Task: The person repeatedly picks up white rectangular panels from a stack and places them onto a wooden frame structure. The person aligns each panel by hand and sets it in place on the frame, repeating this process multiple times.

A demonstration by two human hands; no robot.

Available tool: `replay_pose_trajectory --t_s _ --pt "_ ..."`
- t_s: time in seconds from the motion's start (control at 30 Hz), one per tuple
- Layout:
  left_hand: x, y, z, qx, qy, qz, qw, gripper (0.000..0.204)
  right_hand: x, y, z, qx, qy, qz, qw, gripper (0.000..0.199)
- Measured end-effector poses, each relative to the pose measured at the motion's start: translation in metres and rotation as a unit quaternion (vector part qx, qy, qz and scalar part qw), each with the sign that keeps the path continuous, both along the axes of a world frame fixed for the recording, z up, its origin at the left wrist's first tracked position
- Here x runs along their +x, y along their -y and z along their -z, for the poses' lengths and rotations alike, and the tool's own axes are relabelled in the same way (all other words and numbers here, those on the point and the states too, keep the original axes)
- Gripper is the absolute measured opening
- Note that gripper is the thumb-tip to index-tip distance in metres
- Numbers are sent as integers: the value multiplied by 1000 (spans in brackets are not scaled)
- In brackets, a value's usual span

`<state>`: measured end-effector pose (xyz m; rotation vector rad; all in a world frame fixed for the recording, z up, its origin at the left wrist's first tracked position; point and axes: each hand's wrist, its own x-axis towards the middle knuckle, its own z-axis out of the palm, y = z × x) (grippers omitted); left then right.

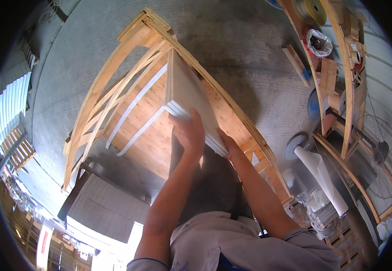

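Note:
A stack of flat, light grey panels stands on edge inside an open plywood crate, against its right side. My left hand has its fingers wrapped round the near left corner of the stack. At the near right corner, my right hand grips the panels, with part of its fingers hidden beneath them. Two white straps run down the crate's plywood to the left of the stack, an upper strap and a lower strap.
More grey panels are stacked on a dark support at lower left. On the right are a wooden shelf with spools, a wire fan and a white roll. A pallet lies at far left on the concrete floor.

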<state>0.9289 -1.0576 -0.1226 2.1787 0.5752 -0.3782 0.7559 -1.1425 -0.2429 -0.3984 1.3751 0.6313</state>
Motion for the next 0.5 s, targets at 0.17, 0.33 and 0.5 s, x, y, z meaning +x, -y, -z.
replay_pose_trajectory --t_s 0.17,0.33,0.5 --pt "3 -3 1 5 28 -4 1000 56 11 -6 -11 -11 -10 12 1000 51" --pt "8 -2 1 3 12 -35 999 59 22 -7 -18 -10 7 27 1000 48" --pt "7 4 3 15 13 -15 1000 68 17 3 -13 -19 18 -16 1000 46"
